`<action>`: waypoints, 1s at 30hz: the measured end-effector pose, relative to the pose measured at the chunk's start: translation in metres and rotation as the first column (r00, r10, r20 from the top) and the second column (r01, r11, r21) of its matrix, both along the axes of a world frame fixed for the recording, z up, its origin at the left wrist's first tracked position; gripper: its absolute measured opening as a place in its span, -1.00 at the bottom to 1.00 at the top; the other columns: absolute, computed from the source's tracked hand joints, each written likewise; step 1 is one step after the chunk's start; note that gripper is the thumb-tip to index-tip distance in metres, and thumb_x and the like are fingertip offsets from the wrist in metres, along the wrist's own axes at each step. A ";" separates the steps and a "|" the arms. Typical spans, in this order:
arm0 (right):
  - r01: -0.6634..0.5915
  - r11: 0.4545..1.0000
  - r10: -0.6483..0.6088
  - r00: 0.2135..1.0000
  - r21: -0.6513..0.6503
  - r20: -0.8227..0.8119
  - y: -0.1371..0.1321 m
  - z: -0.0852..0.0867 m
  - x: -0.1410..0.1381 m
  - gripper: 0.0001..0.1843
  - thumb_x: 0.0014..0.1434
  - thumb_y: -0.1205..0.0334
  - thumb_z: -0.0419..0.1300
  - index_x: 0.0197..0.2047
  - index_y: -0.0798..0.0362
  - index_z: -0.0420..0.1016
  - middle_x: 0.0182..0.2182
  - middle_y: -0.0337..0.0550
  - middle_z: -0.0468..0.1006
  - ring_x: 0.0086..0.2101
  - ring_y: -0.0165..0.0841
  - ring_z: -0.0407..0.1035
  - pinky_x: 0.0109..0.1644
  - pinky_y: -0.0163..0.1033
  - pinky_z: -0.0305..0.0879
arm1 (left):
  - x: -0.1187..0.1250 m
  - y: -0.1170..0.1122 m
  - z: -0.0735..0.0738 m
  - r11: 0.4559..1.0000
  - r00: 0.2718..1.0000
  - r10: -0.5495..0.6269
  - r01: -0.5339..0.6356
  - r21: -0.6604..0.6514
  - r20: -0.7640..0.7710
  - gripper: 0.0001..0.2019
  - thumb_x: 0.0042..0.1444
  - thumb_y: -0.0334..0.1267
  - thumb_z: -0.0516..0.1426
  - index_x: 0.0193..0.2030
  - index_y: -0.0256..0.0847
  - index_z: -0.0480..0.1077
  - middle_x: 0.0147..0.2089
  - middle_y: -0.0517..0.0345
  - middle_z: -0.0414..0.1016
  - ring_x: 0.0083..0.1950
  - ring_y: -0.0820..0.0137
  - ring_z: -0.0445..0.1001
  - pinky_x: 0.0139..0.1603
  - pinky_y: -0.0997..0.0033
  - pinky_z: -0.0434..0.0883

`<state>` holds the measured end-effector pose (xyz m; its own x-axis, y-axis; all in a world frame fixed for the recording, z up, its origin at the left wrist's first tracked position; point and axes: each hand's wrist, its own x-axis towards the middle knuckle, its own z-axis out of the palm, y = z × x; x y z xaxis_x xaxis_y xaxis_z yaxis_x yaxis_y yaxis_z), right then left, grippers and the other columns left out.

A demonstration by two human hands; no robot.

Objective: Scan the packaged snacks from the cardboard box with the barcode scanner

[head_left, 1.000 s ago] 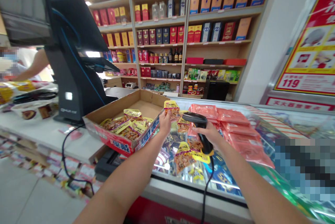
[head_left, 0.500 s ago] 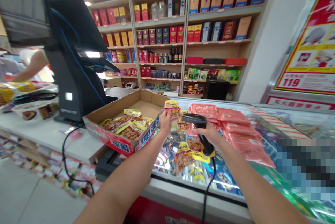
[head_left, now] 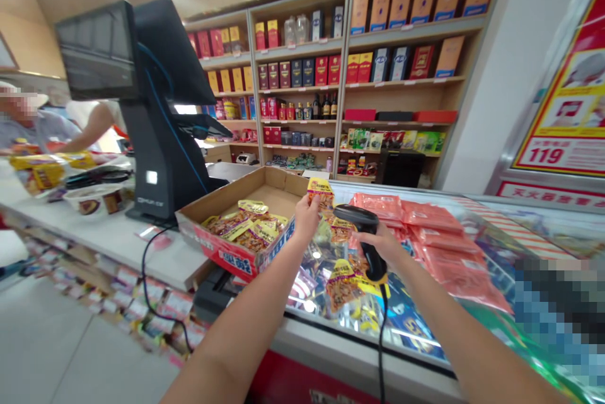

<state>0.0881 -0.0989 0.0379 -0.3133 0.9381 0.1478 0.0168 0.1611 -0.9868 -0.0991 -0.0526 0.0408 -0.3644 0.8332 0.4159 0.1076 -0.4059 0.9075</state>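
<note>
My left hand (head_left: 306,220) pinches a yellow-topped snack packet (head_left: 320,191) and holds it up over the glass counter (head_left: 477,246), beside the edge of an open cardboard box (head_left: 222,251). My right hand (head_left: 384,245) grips the handle of a black barcode scanner (head_left: 355,220), whose head sits just right of the packet. A black cord hangs from the scanner. The box holds several like packets (head_left: 246,229). More of them lie on the glass under my hands (head_left: 344,273).
Pink packets (head_left: 425,234) are stacked on the glass at the right. A black till screen (head_left: 155,108) stands on the white counter (head_left: 94,234) at the left. Beyond it are people (head_left: 28,123). Shelves of boxes and bottles (head_left: 340,70) fill the back wall.
The view has swung left and up a little. My hands still hold the packet and the scanner close together as before.
</note>
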 end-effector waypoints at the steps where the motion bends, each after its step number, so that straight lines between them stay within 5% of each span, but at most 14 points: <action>1: -0.026 1.000 0.026 1.000 0.006 -0.001 -0.002 0.006 -0.006 -0.69 -0.17 0.05 0.34 -0.46 0.07 0.39 -0.78 -0.26 0.42 -0.75 -0.40 0.27 -0.64 -0.31 0.17 | -0.008 -0.006 0.013 0.999 0.996 0.040 -0.040 0.004 -0.079 -0.77 0.15 -0.14 0.07 -0.40 -0.26 0.39 -0.52 0.21 0.39 -0.56 0.51 0.28 -0.53 0.53 0.24; 4: -0.114 0.992 0.114 0.993 0.055 0.012 -0.010 0.031 -0.028 -0.72 -0.15 0.09 0.33 -0.44 0.08 0.42 -0.77 -0.27 0.43 -0.75 -0.41 0.26 -0.63 -0.31 0.19 | -0.045 -0.029 0.051 0.980 0.927 0.200 -0.193 0.054 -0.317 -0.78 0.13 -0.17 0.08 -0.34 -0.28 0.45 -0.42 0.11 0.49 -0.40 0.40 0.42 -0.37 0.47 0.33; 7: -0.172 0.980 0.169 0.985 0.105 0.030 -0.018 0.051 -0.054 -0.73 -0.19 0.10 0.34 -0.46 0.09 0.44 -0.79 -0.27 0.42 -0.73 -0.40 0.29 -0.59 -0.30 0.23 | -0.093 -0.056 0.077 0.927 0.778 0.337 -0.373 0.041 -0.530 -0.77 0.15 -0.19 0.07 -0.25 -0.29 0.47 -0.28 0.01 0.56 -0.25 0.29 0.50 -0.21 0.37 0.39; 11: -0.223 0.970 0.221 0.975 0.097 0.029 -0.023 0.062 -0.083 -0.70 -0.23 0.08 0.34 -0.45 0.09 0.45 -0.79 -0.26 0.43 -0.74 -0.39 0.29 -0.60 -0.30 0.23 | -0.144 -0.083 0.083 0.788 0.574 0.334 -0.605 -0.113 -0.748 -0.66 0.12 -0.21 0.14 0.03 -0.28 0.39 0.00 -0.19 0.52 0.03 0.09 0.49 0.01 0.16 0.38; 14: -0.228 0.970 0.225 0.974 0.089 0.039 -0.024 0.060 -0.093 -0.69 -0.25 0.08 0.33 -0.44 0.10 0.46 -0.79 -0.23 0.44 -0.75 -0.38 0.28 -0.61 -0.29 0.23 | -0.153 -0.093 0.079 0.680 0.425 0.361 -0.729 -0.078 -0.830 -0.53 0.12 -0.23 0.17 0.17 -0.28 0.28 0.19 -0.35 0.37 0.20 -0.07 0.37 0.13 -0.09 0.30; 17: -0.202 0.976 0.200 0.979 0.076 0.033 -0.022 0.056 -0.088 -0.70 -0.24 0.09 0.34 -0.45 0.10 0.46 -0.79 -0.23 0.44 -0.74 -0.38 0.29 -0.61 -0.29 0.23 | -0.135 -0.091 0.077 0.724 0.378 0.439 -0.686 0.072 -0.815 -0.55 0.14 -0.29 0.14 0.18 -0.28 0.28 0.30 -0.34 0.23 0.31 -0.05 0.25 0.24 -0.13 0.22; 22: -0.021 0.998 0.022 1.000 0.068 -0.021 -0.012 0.050 -0.053 -0.74 -0.20 0.09 0.34 -0.50 0.08 0.44 -0.77 -0.23 0.44 -0.73 -0.38 0.29 -0.61 -0.28 0.24 | -0.068 -0.065 0.067 0.911 0.558 0.395 -0.337 0.236 -0.730 -0.69 0.15 -0.41 0.09 0.04 -0.23 0.40 0.22 -0.13 0.34 0.25 0.21 0.35 0.25 0.22 0.28; 26: 0.168 0.984 -0.165 0.985 0.066 -0.046 0.001 0.044 -0.015 -0.77 -0.17 0.11 0.34 -0.51 0.08 0.44 -0.76 -0.22 0.44 -0.72 -0.37 0.30 -0.61 -0.28 0.25 | -0.012 -0.028 0.040 0.988 0.641 0.154 -0.122 0.098 -0.752 -0.80 0.11 -0.37 0.15 -0.11 -0.23 0.45 -0.04 -0.08 0.53 0.06 0.20 0.47 0.14 0.26 0.34; 30: 0.269 0.960 -0.261 0.960 0.077 -0.105 0.012 0.030 0.011 -0.75 -0.21 0.11 0.35 -0.50 0.08 0.45 -0.75 -0.23 0.43 -0.68 -0.34 0.34 -0.56 -0.24 0.31 | 0.022 0.009 0.004 0.985 0.688 0.033 -0.145 -0.093 -0.725 -0.83 0.17 -0.18 0.14 -0.25 -0.25 0.45 -0.18 -0.15 0.56 -0.07 0.15 0.52 -0.01 0.27 0.37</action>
